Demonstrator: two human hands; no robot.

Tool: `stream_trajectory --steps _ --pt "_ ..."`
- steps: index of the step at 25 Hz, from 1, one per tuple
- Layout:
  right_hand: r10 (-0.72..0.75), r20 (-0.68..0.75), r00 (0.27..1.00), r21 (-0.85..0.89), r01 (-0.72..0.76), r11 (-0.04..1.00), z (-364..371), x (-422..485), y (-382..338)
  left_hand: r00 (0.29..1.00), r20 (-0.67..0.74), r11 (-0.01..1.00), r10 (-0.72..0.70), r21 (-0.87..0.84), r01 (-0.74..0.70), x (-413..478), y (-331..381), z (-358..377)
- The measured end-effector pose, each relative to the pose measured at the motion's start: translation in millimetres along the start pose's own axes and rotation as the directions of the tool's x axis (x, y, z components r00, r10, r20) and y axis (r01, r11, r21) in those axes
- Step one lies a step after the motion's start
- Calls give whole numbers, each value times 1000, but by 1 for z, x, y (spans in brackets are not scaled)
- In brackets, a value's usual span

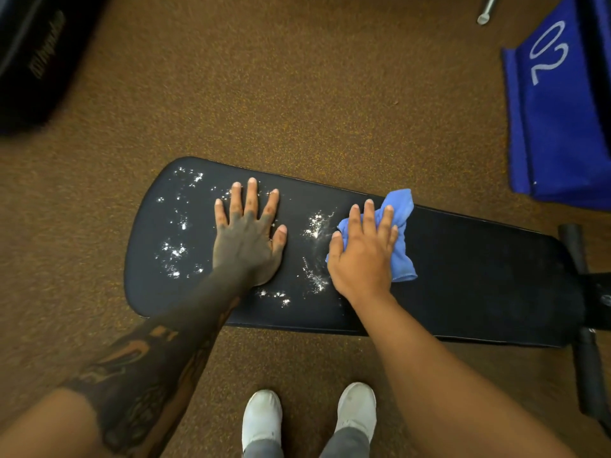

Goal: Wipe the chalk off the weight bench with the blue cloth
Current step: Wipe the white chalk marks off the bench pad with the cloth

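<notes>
Right hand [363, 249] pressed flat on blue cloth [398, 233] mid weight bench [463, 276], left hand [249, 233] splayed on chalk [175, 249]; risk: left palm probably smears or carries chalk onto wiped areas, and the bunched cloth skips flecks.

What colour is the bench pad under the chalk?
Black, on the bench pad speckled with white chalk; head view shows it.

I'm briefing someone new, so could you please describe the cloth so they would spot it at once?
Find the long black bench lying across the brown floor. The cloth is the crumpled light-blue rag on its middle, pressed down under the right hand. The big blue "02" panel is darker and stands off the bench.
</notes>
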State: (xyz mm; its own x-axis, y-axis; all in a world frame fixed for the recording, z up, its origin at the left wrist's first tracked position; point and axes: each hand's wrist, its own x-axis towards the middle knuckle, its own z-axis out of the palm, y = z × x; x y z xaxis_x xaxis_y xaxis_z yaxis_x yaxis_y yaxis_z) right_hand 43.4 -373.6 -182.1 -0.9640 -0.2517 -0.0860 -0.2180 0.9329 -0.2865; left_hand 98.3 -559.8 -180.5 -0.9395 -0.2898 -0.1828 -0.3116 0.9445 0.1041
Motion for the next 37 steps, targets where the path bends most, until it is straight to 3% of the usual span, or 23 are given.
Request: stream_trajectory --steps 2,6,9,12,15,17,21,24,28,30,34,37 --pt "-27 12 1000 56 26 998 2 8 -14 1000 -4 1000 7 0 -7 0 0 1" --pt "-256 61 965 211 238 948 7 4 -39 1000 -4 1000 21 2 -21 0 -1 2" --pt "-319 62 946 171 305 937 -1 -11 -8 1000 -12 1000 22 -10 -22 -1 -2 -1" --pt "-209 59 976 27 207 978 -12 0 15 1000 8 1000 25 -12 -25 -1 -2 -2" --pt "-44 59 997 80 40 996 -9 33 -4 1000 11 1000 24 -18 -24 0 -3 -1" --pt "-25 69 997 139 15 990 -3 47 -22 1000 9 999 25 -38 -25 0 -4 -1" --pt "-247 59 967 282 221 934 3 25 -34 1000 -2 996 23 -91 -24 0 -4 -2" --pt "-352 46 935 232 333 914 0 6 -9 1000 -5 997 18 -72 -19 0 -3 -1" --pt "-55 29 998 147 50 988 -6 40 3 1000 15 1000 10 -9 -10 0 -1 -2" --pt "-6 50 999 165 -2 986 -3 54 -19 1000 14 1000 10 3 -10 1 -1 0" --pt "-312 71 947 235 288 928 12 -1 -50 999 32 1000 13 -17 -13 2 -4 1" --pt "-344 79 936 180 326 928 8 -29 -16 999 13 998 32 -51 -32 2 -7 0"
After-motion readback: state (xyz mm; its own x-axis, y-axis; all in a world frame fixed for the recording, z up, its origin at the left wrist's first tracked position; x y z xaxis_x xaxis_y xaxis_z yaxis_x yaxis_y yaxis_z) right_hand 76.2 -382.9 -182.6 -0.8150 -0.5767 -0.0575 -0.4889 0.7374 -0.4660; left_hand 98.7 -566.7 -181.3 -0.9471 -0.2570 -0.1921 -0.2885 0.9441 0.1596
